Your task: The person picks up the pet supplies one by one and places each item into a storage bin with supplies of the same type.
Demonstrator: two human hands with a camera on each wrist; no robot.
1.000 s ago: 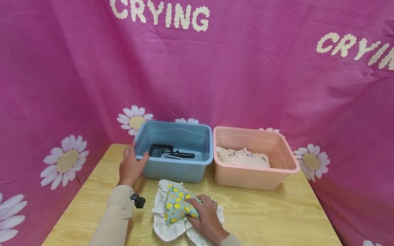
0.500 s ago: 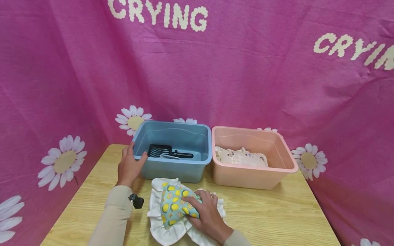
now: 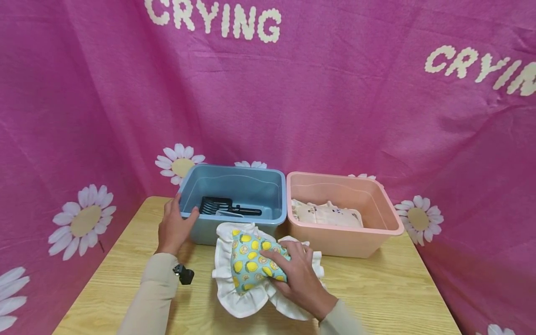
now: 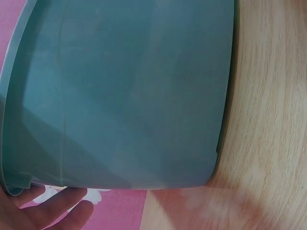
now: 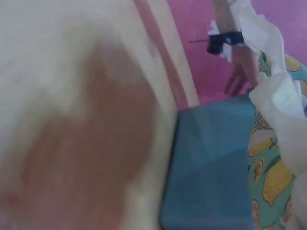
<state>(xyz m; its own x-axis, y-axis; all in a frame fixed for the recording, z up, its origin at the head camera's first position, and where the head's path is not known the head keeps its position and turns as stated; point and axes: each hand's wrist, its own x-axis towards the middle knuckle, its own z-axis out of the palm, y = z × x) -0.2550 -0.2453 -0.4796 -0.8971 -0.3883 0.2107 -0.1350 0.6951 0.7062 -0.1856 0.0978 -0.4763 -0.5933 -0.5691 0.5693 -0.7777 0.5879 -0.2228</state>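
My right hand (image 3: 299, 277) grips a ruffled cloth piece (image 3: 253, 253), light blue-green with a lemon print and wide white frills. It is held bunched above the table, in front of the blue bin (image 3: 234, 224); its exact kind is unclear. In the right wrist view the lemon cloth (image 5: 271, 184) hangs at the right edge, before the blue bin's side. My left hand (image 3: 173, 228) holds the blue bin's front left corner by the rim, thumb on the front edge. Its fingers (image 4: 62, 203) show past the bin wall in the left wrist view.
Inside the blue bin lie a black slotted scoop (image 3: 215, 205) and a pale flat item (image 3: 228, 214). A pink bin (image 3: 335, 239) stands close on its right with a cream printed cloth (image 3: 328, 215) inside. Behind the wooden table (image 3: 377, 298) hangs a magenta curtain (image 3: 335, 107).
My right hand has lifted the lemon-print cloth and moved it right and toward the bins; it now overlaps the blue bin's front. The left hand has stayed at the bin's corner.
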